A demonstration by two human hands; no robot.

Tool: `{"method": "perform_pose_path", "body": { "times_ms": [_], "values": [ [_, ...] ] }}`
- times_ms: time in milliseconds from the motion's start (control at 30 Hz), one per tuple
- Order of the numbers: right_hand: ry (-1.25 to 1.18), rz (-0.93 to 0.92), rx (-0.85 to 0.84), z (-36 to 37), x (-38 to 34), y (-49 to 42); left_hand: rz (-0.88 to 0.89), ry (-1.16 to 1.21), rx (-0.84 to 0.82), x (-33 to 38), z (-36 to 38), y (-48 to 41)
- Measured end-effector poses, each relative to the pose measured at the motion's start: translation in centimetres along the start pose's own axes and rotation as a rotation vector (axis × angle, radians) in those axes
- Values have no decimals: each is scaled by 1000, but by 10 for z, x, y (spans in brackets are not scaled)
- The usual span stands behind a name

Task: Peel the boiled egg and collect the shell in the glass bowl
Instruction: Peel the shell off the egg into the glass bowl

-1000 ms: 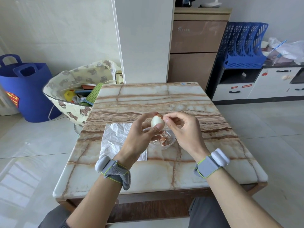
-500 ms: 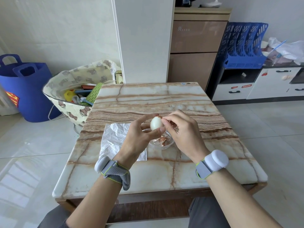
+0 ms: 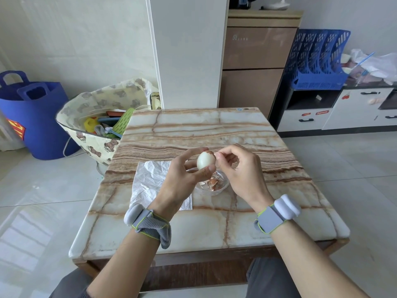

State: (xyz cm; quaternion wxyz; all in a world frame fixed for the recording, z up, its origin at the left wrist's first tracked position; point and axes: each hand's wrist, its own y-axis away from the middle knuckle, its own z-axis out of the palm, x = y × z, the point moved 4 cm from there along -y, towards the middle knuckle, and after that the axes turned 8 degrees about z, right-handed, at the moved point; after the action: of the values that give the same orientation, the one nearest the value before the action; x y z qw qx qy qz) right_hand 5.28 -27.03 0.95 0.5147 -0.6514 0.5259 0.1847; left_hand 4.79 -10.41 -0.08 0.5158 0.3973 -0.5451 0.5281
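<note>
My left hand [image 3: 182, 177] holds the boiled egg [image 3: 205, 160] upright between thumb and fingers, above the glass bowl [image 3: 223, 186]. The egg is mostly white and bare, with a patch of brown shell left at its top right. My right hand [image 3: 240, 168] has its fingertips curled at that patch, pinching the shell edge. Brown shell pieces [image 3: 213, 181] lie in the bowl, partly hidden by both hands.
A crumpled white paper sheet [image 3: 150, 181] lies on the marble table [image 3: 214, 130] left of the bowl. A bear-print bag [image 3: 96, 117] of toys and a blue bucket [image 3: 32, 117] stand on the floor at the left. A cabinet stands behind the table.
My right hand's fingertips have shifted slightly at the top of the egg. The egg has turned a little in my left hand. The bowl has not moved.
</note>
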Motion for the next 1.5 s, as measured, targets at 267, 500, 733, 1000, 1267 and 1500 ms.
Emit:
{"method": "perform_pose_path", "body": {
  "times_ms": [267,500,733,1000,1267,1500],
  "values": [
    [-61,97,-11,-2,8,0,17,20,1,1,-1,1],
    [-18,109,-28,0,13,0,12,13,3,3,2,1],
    [-92,46,-56,2,5,0,-9,20,-14,3,4,2],
    [100,-161,-9,2,-6,3,15,-55,2,2,1,0],
    [297,-326,35,3,-14,6,18,-41,12,1,-1,1],
    [199,-215,77,1,-11,4,14,-16,3,2,1,0]
  ]
}}
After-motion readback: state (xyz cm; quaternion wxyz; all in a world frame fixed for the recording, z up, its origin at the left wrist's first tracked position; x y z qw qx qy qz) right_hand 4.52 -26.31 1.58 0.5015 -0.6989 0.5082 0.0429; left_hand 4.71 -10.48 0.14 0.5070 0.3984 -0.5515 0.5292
